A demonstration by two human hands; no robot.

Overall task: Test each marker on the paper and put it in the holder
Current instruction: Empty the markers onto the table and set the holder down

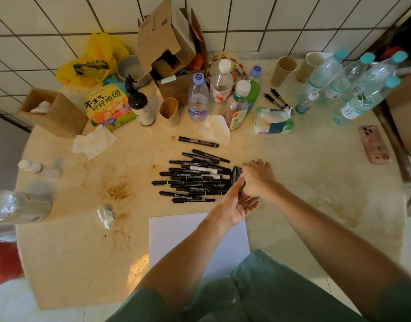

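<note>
Several black markers (195,177) lie in a loose pile at the middle of the table, their ends pointing right toward a black mesh holder (236,174) that lies tipped on its side. My right hand (258,177) covers the holder from the right, fingers curled over it. From below, my left hand (237,204) holds it, thumb laid along the mesh and fingers stretched underneath. Most of the holder is hidden by both hands. One more marker (198,141) lies alone behind the pile. A white sheet of paper (188,240) sits at the near edge, under my left forearm.
The back of the round table (60,240) holds several water bottles (197,98), paper cups (284,70), a cardboard box (172,49), a tissue pack (273,122) and a pump bottle (139,105). A phone (374,145) lies at the right. Crumpled tissue (105,216) sits left of the paper.
</note>
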